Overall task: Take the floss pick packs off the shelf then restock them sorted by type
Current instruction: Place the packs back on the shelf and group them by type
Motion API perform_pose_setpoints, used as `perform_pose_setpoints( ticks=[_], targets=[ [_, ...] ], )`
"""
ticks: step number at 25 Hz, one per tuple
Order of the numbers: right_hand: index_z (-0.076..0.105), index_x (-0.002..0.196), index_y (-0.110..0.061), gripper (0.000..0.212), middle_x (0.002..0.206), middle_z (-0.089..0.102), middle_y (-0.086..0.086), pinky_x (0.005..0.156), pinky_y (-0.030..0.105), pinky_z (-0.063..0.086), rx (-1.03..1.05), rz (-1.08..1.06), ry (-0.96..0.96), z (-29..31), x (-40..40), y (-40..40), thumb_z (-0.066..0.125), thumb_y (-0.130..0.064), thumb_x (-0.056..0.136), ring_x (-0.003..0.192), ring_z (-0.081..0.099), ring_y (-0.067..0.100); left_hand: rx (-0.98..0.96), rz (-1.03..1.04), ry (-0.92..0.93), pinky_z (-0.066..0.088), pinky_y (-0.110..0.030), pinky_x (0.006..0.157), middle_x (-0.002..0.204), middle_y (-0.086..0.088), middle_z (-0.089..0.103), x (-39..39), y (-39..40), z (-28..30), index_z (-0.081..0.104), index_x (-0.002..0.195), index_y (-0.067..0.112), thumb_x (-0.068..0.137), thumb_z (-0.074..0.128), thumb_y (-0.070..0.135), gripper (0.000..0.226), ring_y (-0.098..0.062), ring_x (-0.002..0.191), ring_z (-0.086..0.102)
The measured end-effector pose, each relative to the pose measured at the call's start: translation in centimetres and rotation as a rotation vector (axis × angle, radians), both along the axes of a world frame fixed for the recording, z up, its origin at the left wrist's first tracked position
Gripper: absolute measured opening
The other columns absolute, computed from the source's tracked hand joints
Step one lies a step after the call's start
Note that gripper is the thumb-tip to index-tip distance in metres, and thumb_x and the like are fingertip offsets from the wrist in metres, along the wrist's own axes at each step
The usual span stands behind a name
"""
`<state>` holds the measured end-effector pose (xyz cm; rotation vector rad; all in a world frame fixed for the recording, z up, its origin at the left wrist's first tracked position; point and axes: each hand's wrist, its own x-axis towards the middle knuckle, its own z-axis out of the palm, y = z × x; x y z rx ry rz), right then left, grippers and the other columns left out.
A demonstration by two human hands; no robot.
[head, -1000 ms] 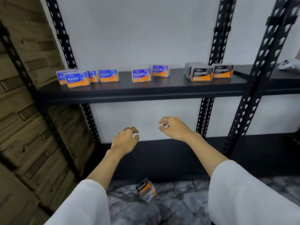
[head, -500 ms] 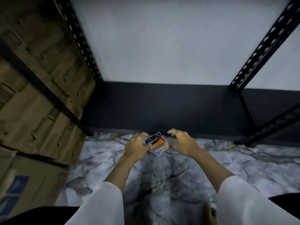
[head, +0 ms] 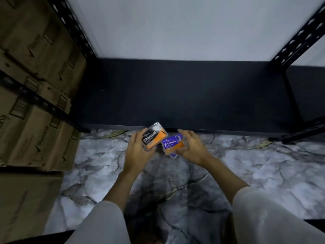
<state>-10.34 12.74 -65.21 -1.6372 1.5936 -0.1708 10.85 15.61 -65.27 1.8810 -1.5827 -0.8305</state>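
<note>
**Floss pick packs in both hands, low by the bottom shelf**

Floss pick packs are held one in each hand, just above the marble-patterned floor and in front of the black bottom shelf. The left hand curls its fingers round the black-and-orange Charcoal pack, tilted with its label up. The right hand grips the purple-and-orange Smooth pack between thumb and fingers; a purple edge shows under it, which may be a further pack, though that cannot be told for sure. The two packs lie just beside each other, corners nearly touching.

Judging by the labels turned toward the camera, the step in hand looks like sorting: reading the types and keeping them apart. The bottom shelf shows no packs on it here. The next move likely calls for carrying each pack to a separate spot for its type, so Charcoal and Smooth must not end up together. Cardboard boxes stand stacked at the left, beside the shelf frame.
</note>
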Motion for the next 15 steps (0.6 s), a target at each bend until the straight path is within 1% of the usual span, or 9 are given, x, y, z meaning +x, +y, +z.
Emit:
perform_pose_setpoints(
  ticks=[2,4,5,7,9,11,13,15],
  targets=[
    [0.028,0.146,-0.025,0.087,0.148,0.027,0.008,0.105,0.043,0.038,0.021,-0.012,0.048,-0.7,1.8,0.0,0.074,-0.045,0.075,0.135,0.03,0.028,-0.022,0.116,0.011,0.042,-0.024,0.082,0.122,0.002,0.047,1.9,-0.1,0.6,0.049,0.132,0.02,0.075,0.078,0.016,0.065,-0.011,0.102,0.054],
    [0.029,0.144,-0.026,0.088,0.15,0.02,0.012,0.106,0.045,0.036,0.021,-0.033,0.132,-1.5,3.7,0.3,0.072,-0.054,0.072,0.135,0.026,0.032,-0.015,0.163,0.031,0.044,-0.025,0.082,0.121,0.004,0.045,3.1,-0.1,0.7,0.048,0.132,0.022,0.073,0.079,0.014,0.066,-0.01,0.1,0.055],
    [0.031,0.142,-0.026,0.087,0.15,0.02,0.015,0.106,0.046,0.036,0.006,-0.037,0.196,-2.0,4.4,0.5,0.071,-0.057,0.071,0.134,0.026,0.034,-0.009,0.169,0.048,0.044,-0.025,0.082,0.121,0.005,0.045,3.4,0.0,0.7,0.048,0.132,0.023,0.072,0.079,0.012,0.068,-0.01,0.099,0.055],
    [0.034,0.137,-0.024,0.083,0.145,0.026,0.017,0.104,0.045,0.036,-0.032,-0.049,0.283,-2.5,5.4,0.7,0.071,-0.058,0.071,0.129,0.03,0.035,-0.002,0.172,0.078,0.045,-0.024,0.083,0.121,0.005,0.045,3.5,0.3,0.6,0.049,0.131,0.023,0.071,0.08,0.01,0.069,-0.008,0.097,0.055],
    [0.036,0.134,-0.023,0.079,0.14,0.031,0.018,0.103,0.044,0.036,-0.042,-0.069,0.274,-2.4,5.6,0.8,0.071,-0.054,0.071,0.126,0.033,0.035,-0.005,0.163,0.09,0.046,-0.02,0.082,0.119,0.007,0.044,3.3,0.8,0.7,0.049,0.13,0.024,0.071,0.08,0.008,0.069,-0.006,0.098,0.055],
    [0.037,0.134,-0.023,0.076,0.14,0.031,0.018,0.104,0.045,0.037,-0.039,-0.084,0.223,-1.5,5.4,0.9,0.072,-0.051,0.072,0.126,0.034,0.036,-0.011,0.148,0.104,0.047,-0.017,0.081,0.119,0.007,0.043,3.1,1.2,1.2,0.049,0.13,0.024,0.07,0.08,0.007,0.069,-0.007,0.099,0.056],
    [0.036,0.137,-0.024,0.078,0.141,0.03,0.017,0.104,0.045,0.037,-0.058,-0.115,0.163,0.4,5.2,0.9,0.072,-0.048,0.072,0.126,0.034,0.034,-0.013,0.133,0.121,0.049,-0.019,0.082,0.119,0.008,0.043,3.0,1.5,2.5,0.049,0.129,0.025,0.071,0.079,0.007,0.068,-0.005,0.099,0.056],
    [0.034,0.14,-0.024,0.082,0.14,0.029,0.015,0.104,0.041,0.036,-0.116,-0.141,0.122,3.3,5.1,0.6,0.073,-0.046,0.072,0.124,0.034,0.032,-0.026,0.12,0.15,0.048,-0.016,0.082,0.12,0.008,0.042,2.8,1.8,4.4,0.048,0.13,0.025,0.072,0.079,0.007,0.068,-0.004,0.1,0.056]
  ],
)
